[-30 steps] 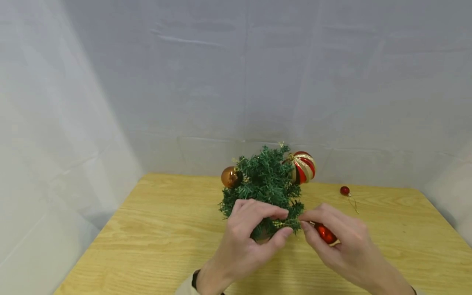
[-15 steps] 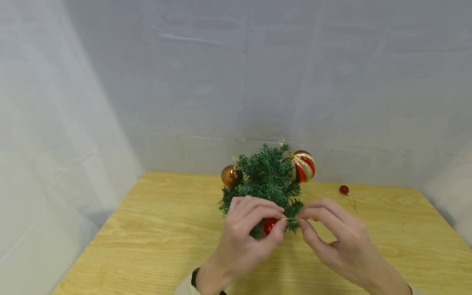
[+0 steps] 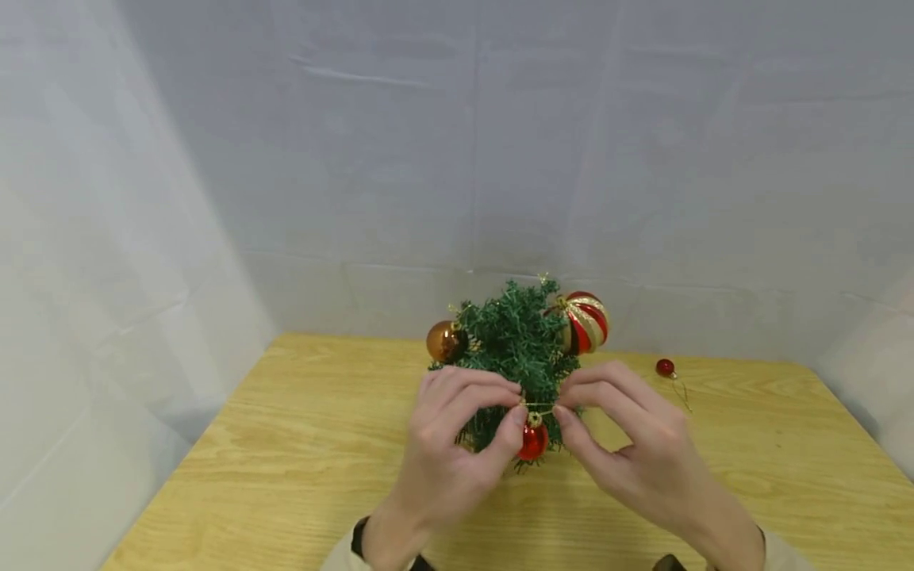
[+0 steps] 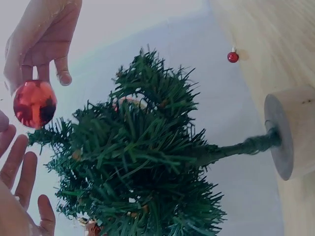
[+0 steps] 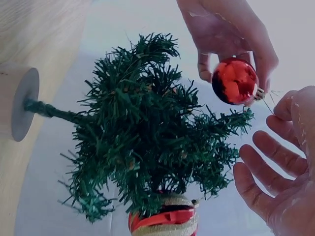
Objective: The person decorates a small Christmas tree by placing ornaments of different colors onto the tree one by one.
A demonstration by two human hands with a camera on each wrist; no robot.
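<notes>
A shiny red bauble (image 3: pixel 532 442) hangs by its thin gold cord (image 3: pixel 540 405) in front of a small artificial Christmas tree (image 3: pixel 524 341). My left hand (image 3: pixel 450 444) pinches the cord between thumb and fingertips, close to the bauble's cap. On the other side, my right hand (image 3: pixel 635 440) pinches the far end, so the loop is stretched between both hands. In the right wrist view the bauble (image 5: pixel 235 81) is beside the tip of a green branch (image 5: pixel 231 120). Whether the cord touches the branch, I cannot tell.
A copper bauble (image 3: pixel 447 342) hangs at the tree's left, and a striped red and gold one (image 3: pixel 589 321) at its right. Toward the table's (image 3: pixel 307 444) back right lies a tiny red bauble (image 3: pixel 666 368). The tree stands on a round wooden base (image 4: pixel 300 130).
The red bauble has passed from inside my right hand to near my left fingertips and now hangs between them. Both hands have shifted left and slightly up, with the cord pulled taut.
</notes>
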